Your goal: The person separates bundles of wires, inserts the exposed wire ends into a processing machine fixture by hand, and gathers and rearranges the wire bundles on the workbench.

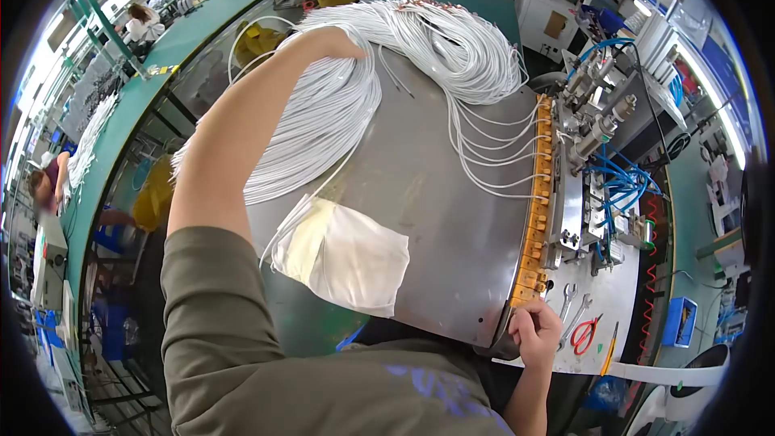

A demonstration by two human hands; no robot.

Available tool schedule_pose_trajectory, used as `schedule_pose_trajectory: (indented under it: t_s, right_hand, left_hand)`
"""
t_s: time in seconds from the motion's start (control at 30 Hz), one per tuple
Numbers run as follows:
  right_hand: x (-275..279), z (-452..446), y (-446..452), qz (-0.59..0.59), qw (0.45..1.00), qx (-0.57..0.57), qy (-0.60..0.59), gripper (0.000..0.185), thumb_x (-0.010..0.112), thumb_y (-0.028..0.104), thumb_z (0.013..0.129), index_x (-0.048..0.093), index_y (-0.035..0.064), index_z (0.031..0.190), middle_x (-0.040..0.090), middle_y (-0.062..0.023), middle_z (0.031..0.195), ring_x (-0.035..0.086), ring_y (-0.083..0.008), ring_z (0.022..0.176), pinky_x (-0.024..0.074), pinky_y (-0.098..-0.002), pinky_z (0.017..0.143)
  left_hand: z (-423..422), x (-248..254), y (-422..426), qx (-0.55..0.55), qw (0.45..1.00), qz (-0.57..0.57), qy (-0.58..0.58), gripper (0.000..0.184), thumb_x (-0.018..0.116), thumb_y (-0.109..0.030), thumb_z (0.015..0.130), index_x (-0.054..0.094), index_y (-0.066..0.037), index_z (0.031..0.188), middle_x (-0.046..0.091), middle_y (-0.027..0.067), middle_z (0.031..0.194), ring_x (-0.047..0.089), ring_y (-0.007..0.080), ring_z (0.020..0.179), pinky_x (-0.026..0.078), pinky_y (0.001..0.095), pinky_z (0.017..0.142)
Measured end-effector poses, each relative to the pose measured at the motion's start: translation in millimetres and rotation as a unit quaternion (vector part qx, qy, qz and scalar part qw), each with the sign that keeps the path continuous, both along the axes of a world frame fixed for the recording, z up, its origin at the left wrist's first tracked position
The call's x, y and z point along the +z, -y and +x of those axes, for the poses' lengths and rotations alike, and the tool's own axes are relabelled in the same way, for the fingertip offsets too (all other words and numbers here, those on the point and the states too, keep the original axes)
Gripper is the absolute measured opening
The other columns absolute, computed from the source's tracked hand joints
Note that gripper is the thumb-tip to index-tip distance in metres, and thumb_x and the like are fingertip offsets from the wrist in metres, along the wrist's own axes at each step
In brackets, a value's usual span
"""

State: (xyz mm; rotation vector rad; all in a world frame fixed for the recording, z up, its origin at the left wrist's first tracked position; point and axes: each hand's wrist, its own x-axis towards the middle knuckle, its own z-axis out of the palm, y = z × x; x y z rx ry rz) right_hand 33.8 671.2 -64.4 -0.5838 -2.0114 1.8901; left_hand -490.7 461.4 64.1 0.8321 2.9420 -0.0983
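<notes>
My left arm reaches far forward over a large bundle of white cables (pixel 307 141). At its end my left hand (pixel 343 42) lies at the top of that bundle, its fingers hidden from view. Close to the lower end of an orange slotted strip (pixel 534 242), my right hand (pixel 534 329) is closed with curled fingers; anything between them is too small to make out. Several white cables (pixel 492 153) run into the strip from a second coiled bundle (pixel 476 56). A cream cloth (pixel 363 258) lies on the grey metal table (pixel 452 234).
Right of the strip stands a machine (pixel 593 137) with metal cylinders and blue tubes (pixel 626 182). Wrenches (pixel 569 299) and red-handled scissors (pixel 583 337) lie near my right hand. Green benches (pixel 173 52) run along the left, with two people seated farther off.
</notes>
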Motion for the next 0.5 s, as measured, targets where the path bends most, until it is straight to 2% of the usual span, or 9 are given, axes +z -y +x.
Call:
schedule_pose_trajectory:
  t_s: [0.1, 0.2, 0.23, 0.27, 0.3, 0.33, 0.4, 0.47, 0.5]
  right_hand:
    - [3, -1, 1, 0.006, 1.0, -0.007, -0.011, 0.01, 0.052, -0.001, 0.088, 0.054, -0.0002, 0.078, 0.057, -0.004, 0.06, 0.044, -0.0044, 0.046, 0.033, -0.0187, 0.043]
    - [2, 0, 1, -0.009, 1.0, -0.009, -0.007, 0.011, 0.051, -0.001, 0.088, 0.053, -0.0002, 0.078, 0.056, -0.0047, 0.06, 0.043, -0.0049, 0.046, 0.0322, -0.019, 0.043]
    - [2, 1, 0, -0.016, 1.0, -0.009, -0.003, 0.011, 0.051, 0.0, 0.088, 0.054, -0.0001, 0.078, 0.057, -0.0048, 0.06, 0.043, -0.0049, 0.045, 0.0321, -0.019, 0.043]
    - [2, 0, -1, -0.02, 1.0, -0.004, 0.004, 0.01, 0.053, 0.0, 0.088, 0.054, 0.0, 0.078, 0.057, -0.0039, 0.061, 0.044, -0.0045, 0.046, 0.033, -0.0188, 0.043]
    - [3, -1, -2, -0.025, 1.0, 0.001, 0.012, 0.01, 0.054, 0.0, 0.087, 0.055, 0.0001, 0.078, 0.057, -0.0031, 0.061, 0.045, -0.0042, 0.047, 0.0339, -0.0185, 0.044]
    - [5, -1, -3, -0.029, 0.999, 0.007, 0.02, 0.009, 0.056, 0.001, 0.087, 0.056, 0.0001, 0.078, 0.058, -0.0022, 0.061, 0.046, -0.0038, 0.047, 0.0348, -0.0182, 0.044]
    - [10, -3, -6, -0.031, 0.997, 0.032, 0.056, 0.008, 0.057, 0.001, 0.087, 0.057, -0.0004, 0.078, 0.057, -0.002, 0.061, 0.048, -0.0043, 0.048, 0.0363, -0.0185, 0.045]
    - [17, -5, -10, -0.042, 0.993, 0.079, 0.078, 0.008, 0.059, 0.001, 0.086, 0.057, -0.0008, 0.079, 0.057, -0.0018, 0.061, 0.049, -0.0048, 0.05, 0.0378, -0.0188, 0.046]
    - [23, -8, -14, -0.049, 0.989, 0.113, 0.08, 0.007, 0.059, 0.001, 0.086, 0.058, -0.0011, 0.079, 0.058, -0.0017, 0.061, 0.05, -0.0051, 0.05, 0.0386, -0.0189, 0.047]
  left_hand:
    - [-3, 11, 9, 0.055, 0.967, 0.215, 0.125, 0.052, 0.056, -0.046, 0.084, 0.064, 0.003, 0.098, 0.066, 0.0195, 0.095, 0.064, 0.0269, 0.091, 0.05, 0.0388, 0.076]
    - [-9, 34, 41, 0.109, 0.873, 0.409, 0.243, 0.036, 0.06, -0.037, 0.083, 0.067, -0.002, 0.088, 0.066, 0.0178, 0.094, 0.064, 0.027, 0.089, 0.05, 0.0375, 0.076]
    - [-25, 45, 60, -0.076, 0.927, 0.34, 0.141, 0.032, 0.061, -0.033, 0.084, 0.067, -0.002, 0.088, 0.067, 0.0146, 0.091, 0.064, 0.024, 0.081, 0.051, 0.035, 0.068]
    - [-32, 54, 75, 0.015, 0.863, 0.462, 0.202, 0.033, 0.061, -0.033, 0.086, 0.065, -0.001, 0.094, 0.067, 0.0121, 0.086, 0.065, 0.0196, 0.076, 0.051, 0.0311, 0.064]
    - [-39, 63, 90, 0.096, 0.766, 0.589, 0.239, 0.034, 0.061, -0.032, 0.088, 0.064, 0.0, 0.099, 0.067, 0.0095, 0.081, 0.065, 0.0152, 0.071, 0.052, 0.0273, 0.06]
    - [-43, 80, 124, -0.052, 0.727, 0.624, 0.282, 0.031, 0.062, -0.025, 0.089, 0.061, 0.001, 0.105, 0.067, 0.0117, 0.085, 0.066, 0.0184, 0.074, 0.055, 0.0301, 0.066]
    - [-20, 127, 137, 0.093, 0.64, 0.734, 0.206, 0.033, 0.06, -0.019, 0.09, 0.055, 0.004, 0.113, 0.065, 0.016, 0.095, 0.066, 0.0235, 0.081, 0.057, 0.0354, 0.072]
    - [-3, 165, 164, 0.055, 0.501, 0.845, 0.179, 0.033, 0.057, -0.015, 0.091, 0.052, 0.005, 0.116, 0.062, 0.0189, 0.102, 0.064, 0.0277, 0.089, 0.056, 0.0379, 0.079]
    - [4, 173, 179, -0.04, 0.504, 0.834, 0.221, 0.037, 0.055, -0.026, 0.09, 0.055, 0.003, 0.112, 0.064, 0.0193, 0.098, 0.065, 0.0288, 0.087, 0.054, 0.0396, 0.079]
